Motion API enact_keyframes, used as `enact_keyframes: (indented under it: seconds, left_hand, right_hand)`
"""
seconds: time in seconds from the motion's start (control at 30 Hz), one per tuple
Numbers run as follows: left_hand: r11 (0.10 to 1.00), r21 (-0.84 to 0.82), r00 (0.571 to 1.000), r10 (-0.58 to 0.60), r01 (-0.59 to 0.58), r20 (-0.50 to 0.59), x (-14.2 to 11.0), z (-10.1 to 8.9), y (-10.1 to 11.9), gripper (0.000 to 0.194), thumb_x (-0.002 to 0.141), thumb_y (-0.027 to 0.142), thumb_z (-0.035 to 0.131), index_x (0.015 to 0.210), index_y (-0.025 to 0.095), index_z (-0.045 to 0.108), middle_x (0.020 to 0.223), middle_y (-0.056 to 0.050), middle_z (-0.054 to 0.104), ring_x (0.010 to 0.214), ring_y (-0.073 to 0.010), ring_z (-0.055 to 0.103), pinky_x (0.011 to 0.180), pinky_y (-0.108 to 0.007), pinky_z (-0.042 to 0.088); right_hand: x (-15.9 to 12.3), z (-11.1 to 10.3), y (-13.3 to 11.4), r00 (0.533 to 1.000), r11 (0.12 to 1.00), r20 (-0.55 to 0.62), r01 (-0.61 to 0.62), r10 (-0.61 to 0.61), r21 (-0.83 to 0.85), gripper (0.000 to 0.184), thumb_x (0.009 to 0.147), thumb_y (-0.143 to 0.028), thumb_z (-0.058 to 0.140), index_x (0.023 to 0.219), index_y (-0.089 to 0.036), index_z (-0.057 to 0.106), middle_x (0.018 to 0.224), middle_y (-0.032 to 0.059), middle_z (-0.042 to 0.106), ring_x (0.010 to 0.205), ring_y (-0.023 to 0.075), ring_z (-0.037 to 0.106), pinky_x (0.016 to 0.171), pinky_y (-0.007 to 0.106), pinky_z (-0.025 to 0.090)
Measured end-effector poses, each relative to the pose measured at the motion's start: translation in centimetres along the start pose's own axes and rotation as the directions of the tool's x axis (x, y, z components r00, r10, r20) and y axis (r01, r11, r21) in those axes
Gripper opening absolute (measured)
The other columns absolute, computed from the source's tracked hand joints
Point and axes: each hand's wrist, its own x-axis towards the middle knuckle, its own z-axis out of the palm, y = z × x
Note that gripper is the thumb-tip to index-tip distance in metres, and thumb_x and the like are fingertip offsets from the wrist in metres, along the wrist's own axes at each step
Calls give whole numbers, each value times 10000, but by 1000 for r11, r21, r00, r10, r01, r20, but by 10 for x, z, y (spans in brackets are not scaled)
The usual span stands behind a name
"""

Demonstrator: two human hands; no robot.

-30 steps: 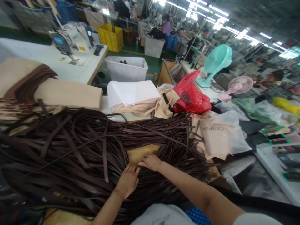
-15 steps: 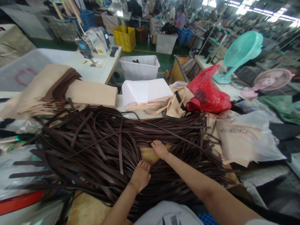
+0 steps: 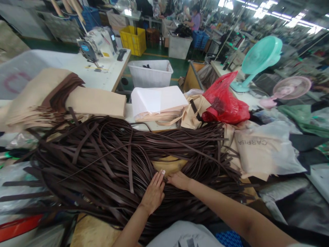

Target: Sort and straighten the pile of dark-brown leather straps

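A large heap of long, dark brown leather-like straps [image 3: 102, 168] spreads over the work surface. Near its middle is a gap where a tan-yellow patch [image 3: 171, 166] shows. My left hand [image 3: 153, 193] lies on the straps at the lower left of this gap, its fingers stretched out and something white on one fingertip. Just to its right, my right hand [image 3: 180, 180] has its fingers curled down on the straps at the gap's lower edge. Its fingertips are partly hidden, and they appear to grip some straps there.
Beyond the heap lie stacked beige panels [image 3: 96, 101], a white-covered stack [image 3: 169, 97] and a red plastic bag [image 3: 226, 101]. A bagged beige piece [image 3: 257, 151] is at right. Farther back stand a sewing machine [image 3: 97, 44], a white bin [image 3: 150, 73] and a turquoise fan [image 3: 262, 56].
My right hand has moved down from the gap's upper part to its lower edge, curling its fingers. My left fingers have straightened and reach slightly up. The view has shifted a little.
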Motion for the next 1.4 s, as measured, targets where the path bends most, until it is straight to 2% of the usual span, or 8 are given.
enact_keyframes:
  seconds: [0.17, 0.33, 0.6, 0.73, 0.9, 1.13, 1.27, 1.4]
  left_hand:
    - [1000, -5, 999, -6, 6, 37, 4, -5, 0, 272, 760, 186, 492, 1017, 162, 580, 1019, -93, 639, 1050, -235, 553, 1117, -408, 248]
    - [999, 16, 997, -49, 48, 59, 7, -7, 2, 532, 742, 180, 465, 1265, 82, 457, 1148, -140, 606, 1062, -246, 535, 1090, -405, 263]
    - [982, 22, 982, -190, 189, 6, 11, -8, 13, 765, 718, 166, 424, 1427, -6, 196, 1237, -191, 493, 1129, -271, 459, 1055, -419, 280]
    - [975, 15, 975, -222, 222, -4, 12, -8, 16, 700, 701, 179, 463, 1369, 11, 336, 1242, -185, 475, 1139, -276, 445, 1042, -405, 306]
    - [983, 13, 983, -185, 184, 18, 9, -10, 11, 440, 726, 216, 493, 1139, 85, 572, 1160, -151, 546, 1144, -285, 454, 1052, -425, 311]
    - [995, 6, 995, -101, 101, 4, 7, -13, 4, 423, 751, 243, 491, 1137, 95, 576, 1296, -134, 520, 1277, -269, 375, 1151, -415, 175]
    - [995, 13, 994, -103, 103, 24, 7, -14, 2, 274, 737, 238, 499, 954, 124, 621, 971, -99, 627, 1055, -249, 530, 1138, -390, 211]
    - [994, 1, 994, -107, 107, 23, 6, -15, 2, 312, 732, 239, 499, 1006, 128, 598, 980, -92, 618, 1022, -243, 531, 1123, -386, 229]
  right_hand:
    - [27, -12, 8, 987, 993, -127, -102, 95, -52, 291, 976, -292, 398, 1176, -149, 554, 1125, 109, 575, 1038, 216, 531, 907, 335, 429]
    - [68, -14, 16, 961, 973, -204, -210, 188, -94, 290, 920, -99, 414, 1180, -145, 531, 1159, 143, 537, 1122, 255, 462, 962, 428, 382]
    - [28, 4, -5, 998, 995, -53, -50, 46, -88, 286, 915, -106, 425, 1171, -161, 539, 976, 88, 627, 942, 206, 580, 830, 318, 465]
    - [12, 9, -17, 1000, 998, -24, -17, 16, -62, 356, 894, -88, 415, 1243, -103, 484, 1003, 121, 636, 933, 218, 596, 803, 323, 481]
    - [11, 6, -11, 1000, 1000, -2, 18, -18, -8, 150, 875, -183, 533, 1002, -166, 612, 934, 47, 640, 857, 166, 598, 802, 253, 476]
    - [46, -19, 33, 893, 918, -251, -394, 374, -35, 216, 935, -156, 422, 1096, -108, 557, 1073, 179, 569, 1027, 271, 526, 917, 431, 402]
    - [51, -16, 38, 898, 929, -255, -369, 358, 5, 146, 931, -186, 464, 975, -149, 598, 1005, 130, 590, 1017, 244, 524, 928, 379, 387]
    - [37, -11, 38, 918, 947, -230, -311, 322, 86, 214, 976, -278, 409, 947, -176, 595, 1030, 89, 599, 1000, 198, 547, 893, 302, 399]
